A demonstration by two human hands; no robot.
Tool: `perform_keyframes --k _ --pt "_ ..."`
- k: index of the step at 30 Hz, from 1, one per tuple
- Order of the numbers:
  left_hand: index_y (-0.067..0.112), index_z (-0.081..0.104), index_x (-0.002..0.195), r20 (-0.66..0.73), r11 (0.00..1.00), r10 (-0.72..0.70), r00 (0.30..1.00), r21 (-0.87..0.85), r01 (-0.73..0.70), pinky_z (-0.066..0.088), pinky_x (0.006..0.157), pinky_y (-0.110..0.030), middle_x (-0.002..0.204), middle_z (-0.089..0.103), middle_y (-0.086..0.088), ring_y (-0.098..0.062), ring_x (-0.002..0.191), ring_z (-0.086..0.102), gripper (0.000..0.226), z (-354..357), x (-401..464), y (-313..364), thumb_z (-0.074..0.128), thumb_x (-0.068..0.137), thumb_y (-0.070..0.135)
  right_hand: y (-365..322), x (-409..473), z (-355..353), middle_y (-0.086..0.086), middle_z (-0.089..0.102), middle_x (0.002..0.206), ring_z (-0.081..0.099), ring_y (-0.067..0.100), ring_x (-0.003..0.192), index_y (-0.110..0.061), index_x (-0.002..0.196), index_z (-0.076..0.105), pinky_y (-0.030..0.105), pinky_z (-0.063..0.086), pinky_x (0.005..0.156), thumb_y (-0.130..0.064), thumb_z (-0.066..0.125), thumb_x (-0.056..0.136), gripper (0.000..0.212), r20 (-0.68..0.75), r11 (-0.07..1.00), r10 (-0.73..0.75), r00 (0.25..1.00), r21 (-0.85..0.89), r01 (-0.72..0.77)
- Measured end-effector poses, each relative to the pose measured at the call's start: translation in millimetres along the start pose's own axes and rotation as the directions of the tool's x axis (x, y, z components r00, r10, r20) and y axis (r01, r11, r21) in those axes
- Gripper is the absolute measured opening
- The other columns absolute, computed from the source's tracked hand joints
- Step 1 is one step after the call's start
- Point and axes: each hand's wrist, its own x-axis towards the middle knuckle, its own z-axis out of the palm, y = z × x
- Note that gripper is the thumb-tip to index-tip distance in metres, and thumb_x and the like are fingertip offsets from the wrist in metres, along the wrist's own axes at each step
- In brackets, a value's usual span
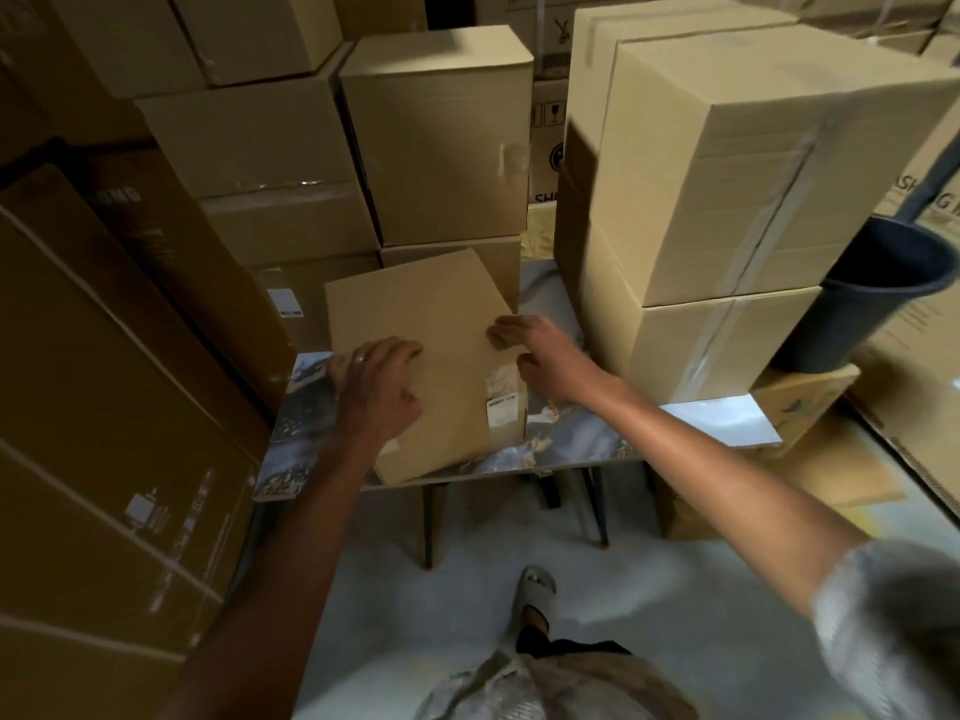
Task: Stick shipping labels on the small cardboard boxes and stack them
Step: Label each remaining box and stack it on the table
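A plain cardboard box (431, 324) sits on the marble-patterned table (582, 439), its top tilted toward me. A small white label (503, 402) shows on the box near its right edge. My left hand (376, 389), with a ring on one finger, rests on the box's left part with curled fingers. My right hand (540, 356) lies at the box's right edge, fingertips touching the cardboard. Two taped boxes (727, 210) stand stacked on the table's right side.
Tall stacks of cardboard boxes (436, 137) crowd the back and a large flat carton (104, 407) leans at the left. A dark bucket (872, 298) sits at the right. Below the table I see the pale floor (467, 563) and my sandalled foot (532, 589).
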Motion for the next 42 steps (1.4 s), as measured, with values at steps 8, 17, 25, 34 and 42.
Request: perform_keyframes --k 8,17,25,34,42 --pt "0.029 0.055 0.143 0.007 0.946 0.285 0.958 -0.165 -0.28 0.028 0.117 -0.046 0.158 0.04 -0.003 -0.027 0.147 0.03 0.059 0.7 31.6 40.2 0.066 0.085 0.02 0.9 -35.9 66.3 0.001 0.063 0.112 0.062 0.016 0.1 -0.019 0.122 0.061 0.043 0.056 0.085 -0.02 0.058 0.088 0.034 -0.44 0.798 0.432 0.787 0.594 -0.105" --pt "0.024 0.058 0.143 0.098 0.941 0.283 0.954 -0.22 -0.257 0.021 0.124 -0.04 0.156 0.046 -0.007 -0.028 0.147 0.036 0.047 25.7 62.5 56.9 0.038 0.1 0.028 -26.2 -42.8 148.7 0.015 0.033 0.153 0.032 0.025 0.142 -0.005 0.153 0.027 0.021 0.023 0.111 -0.021 0.077 0.089 0.083 -0.214 0.681 0.508 0.834 0.692 -0.237" --pt "0.025 0.064 0.136 -0.001 0.903 0.288 0.958 -0.332 -0.272 0.021 0.122 -0.047 0.15 0.053 -0.001 -0.025 0.146 0.039 0.043 31.9 53.3 50.1 0.043 0.1 0.03 -29.6 -33.0 170.5 0.016 0.021 0.162 0.021 0.027 0.15 -0.003 0.159 0.017 0.034 0.02 0.122 -0.026 0.075 0.088 0.094 -0.289 0.696 0.546 0.786 0.679 -0.234" --pt "0.025 0.065 0.135 -0.004 0.89 0.273 0.962 -0.379 -0.254 0.023 0.122 -0.045 0.149 0.054 -0.002 -0.026 0.144 0.041 0.038 32.1 56.1 52.2 0.051 0.1 0.022 -32.4 -28.4 184.2 0.02 0.024 0.16 0.023 0.033 0.15 -0.002 0.157 0.023 0.038 0.022 0.123 -0.029 0.075 0.086 0.092 -0.319 0.692 0.564 0.762 0.685 -0.226" --pt "0.026 0.066 0.133 -0.016 0.881 0.269 0.963 -0.401 -0.253 0.027 0.122 -0.045 0.148 0.055 0.0 -0.024 0.145 0.04 0.037 31.5 53.2 53.4 0.054 0.099 0.019 -12.3 -23.4 171.5 0.0 0.056 0.123 0.054 0.021 0.115 -0.017 0.126 0.054 0.046 0.049 0.097 -0.037 0.085 0.079 0.06 -0.371 0.638 0.666 0.647 0.732 -0.238"
